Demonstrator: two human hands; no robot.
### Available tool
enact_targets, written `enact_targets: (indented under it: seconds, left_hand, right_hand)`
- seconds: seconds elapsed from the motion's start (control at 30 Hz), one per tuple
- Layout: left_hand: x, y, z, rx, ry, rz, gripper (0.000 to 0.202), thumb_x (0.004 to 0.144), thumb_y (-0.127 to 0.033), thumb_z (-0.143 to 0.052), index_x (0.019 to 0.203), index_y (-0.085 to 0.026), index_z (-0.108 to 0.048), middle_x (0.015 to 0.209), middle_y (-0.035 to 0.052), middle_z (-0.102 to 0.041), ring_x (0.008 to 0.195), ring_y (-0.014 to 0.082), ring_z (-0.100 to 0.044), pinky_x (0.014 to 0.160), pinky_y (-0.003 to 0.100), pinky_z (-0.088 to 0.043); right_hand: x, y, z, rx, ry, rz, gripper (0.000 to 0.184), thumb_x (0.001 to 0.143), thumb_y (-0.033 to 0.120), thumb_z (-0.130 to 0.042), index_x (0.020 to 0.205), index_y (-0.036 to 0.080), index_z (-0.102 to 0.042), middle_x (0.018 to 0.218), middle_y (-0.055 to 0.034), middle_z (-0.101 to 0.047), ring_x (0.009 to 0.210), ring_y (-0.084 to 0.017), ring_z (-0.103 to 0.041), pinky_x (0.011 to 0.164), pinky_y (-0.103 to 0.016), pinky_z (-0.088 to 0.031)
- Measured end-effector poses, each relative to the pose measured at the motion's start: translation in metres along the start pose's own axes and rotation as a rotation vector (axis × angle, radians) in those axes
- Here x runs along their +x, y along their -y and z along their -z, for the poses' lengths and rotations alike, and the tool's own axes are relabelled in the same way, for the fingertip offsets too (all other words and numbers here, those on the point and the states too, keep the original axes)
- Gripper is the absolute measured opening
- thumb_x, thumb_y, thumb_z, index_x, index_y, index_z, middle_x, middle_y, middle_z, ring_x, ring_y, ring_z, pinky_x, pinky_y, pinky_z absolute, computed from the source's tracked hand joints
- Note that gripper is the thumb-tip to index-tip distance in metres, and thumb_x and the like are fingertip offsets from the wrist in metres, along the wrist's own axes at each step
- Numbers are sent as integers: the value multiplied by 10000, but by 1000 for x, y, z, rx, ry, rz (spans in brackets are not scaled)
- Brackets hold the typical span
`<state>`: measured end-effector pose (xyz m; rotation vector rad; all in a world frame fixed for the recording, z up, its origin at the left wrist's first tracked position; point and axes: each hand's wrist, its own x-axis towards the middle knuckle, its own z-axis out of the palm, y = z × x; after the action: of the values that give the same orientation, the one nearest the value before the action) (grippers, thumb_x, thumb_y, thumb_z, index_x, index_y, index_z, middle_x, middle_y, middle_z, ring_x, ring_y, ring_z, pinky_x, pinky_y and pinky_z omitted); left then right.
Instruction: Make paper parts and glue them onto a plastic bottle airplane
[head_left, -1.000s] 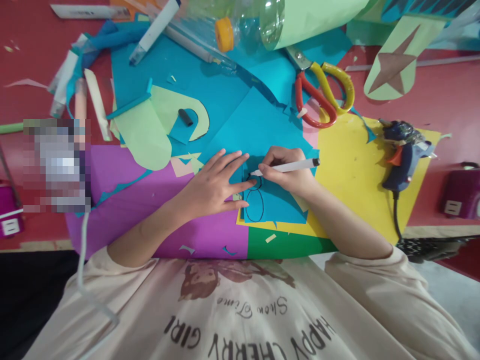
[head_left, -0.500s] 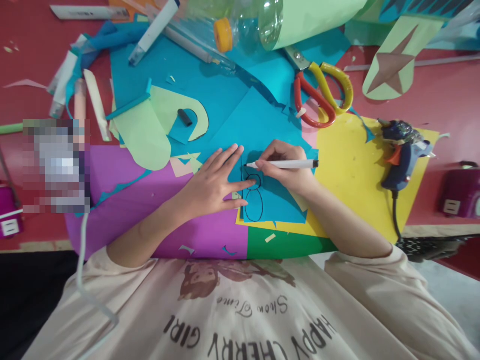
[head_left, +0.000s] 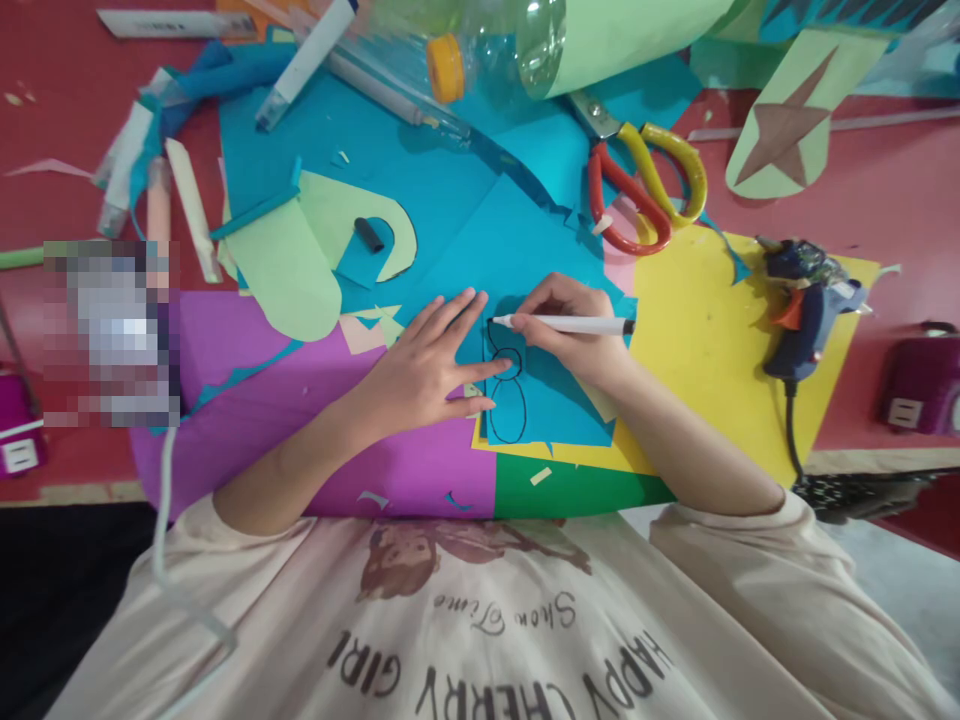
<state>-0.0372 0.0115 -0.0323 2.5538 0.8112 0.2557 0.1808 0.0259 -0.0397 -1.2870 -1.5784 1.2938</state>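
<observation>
A white marker [head_left: 577, 324] with a black end lies in the pinch of my right hand [head_left: 574, 325]. Its tip touches a blue sheet of paper [head_left: 566, 400], near the left edge. Black outlines on that sheet show a circle, an oval below it and a curved line by the tip. My left hand [head_left: 427, 370] rests flat with fingers spread, thumb and index finger on the sheet's left edge and over the drawn circle. The wrist lies over purple paper [head_left: 420, 470], and yellow paper [head_left: 690, 350] extends under the sheet on the right.
Scissors [head_left: 637, 190] with red and yellow handles lie beyond my right hand. A glue gun [head_left: 810, 310] is at the right. Plastic bottles [head_left: 495, 60] lie at the back. Green paper cutouts [head_left: 289, 270], a black cap [head_left: 368, 235] and several markers [head_left: 307, 65] are at the left.
The marker tip has moved slightly up and away from me, and the black curved line has grown longer. My left hand has stayed in place.
</observation>
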Motion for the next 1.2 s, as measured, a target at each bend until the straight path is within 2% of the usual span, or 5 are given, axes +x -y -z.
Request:
enact_targets:
  seconds: [0.3, 0.57, 0.83, 1.1, 1.2]
  left_hand:
    - [-1, 2, -3, -16, -18, -11, 441, 857, -436, -627, 1278, -302, -619, 1591, 149, -258, 1449, 411, -266, 1125, 631, -287]
    - [-2, 3, -3, -31, -14, -13, 455, 859, -443, -623, 1294, -310, -602, 1598, 137, -243, 1459, 399, -244, 1131, 629, -276]
    - [-1, 1, -1, -28, -8, 1, 439, 848, -402, -653, 1275, -303, -621, 1600, 129, -238, 1453, 408, -259, 1136, 626, -275]
    - [1, 0, 1, -25, -6, -1, 426, 849, -395, -650, 1259, -279, -638, 1563, 183, -304, 1436, 426, -284, 1106, 650, -310]
    - [0, 0, 0, -37, -11, -6, 430, 849, -395, -651, 1262, -280, -634, 1574, 172, -282, 1440, 423, -279, 1105, 657, -307]
  right_hand:
    - [1, 0, 1, -13, 40, 20, 382, 763, 532, -695, 643, 191, -572, 526, 32, -570, 444, -73, -430, 416, -234, -288]
    - [0, -4, -1, 3, -115, 50, 282, 803, 439, -691, 716, 194, -581, 554, 34, -585, 476, -88, -493, 444, -238, -341]
    - [0, -2, 2, -51, -24, 63, 230, 784, 368, -712, 695, 183, -608, 572, 25, -619, 471, -81, -477, 445, -236, -342]
    - [0, -4, 0, -34, -114, 73, 213, 827, 362, -674, 740, 186, -591, 576, 29, -593, 495, -91, -510, 454, -237, -352]
    - [0, -4, 0, -45, -92, 84, 217, 824, 361, -679, 731, 188, -588, 564, 35, -580, 479, -88, -487, 447, -239, -343]
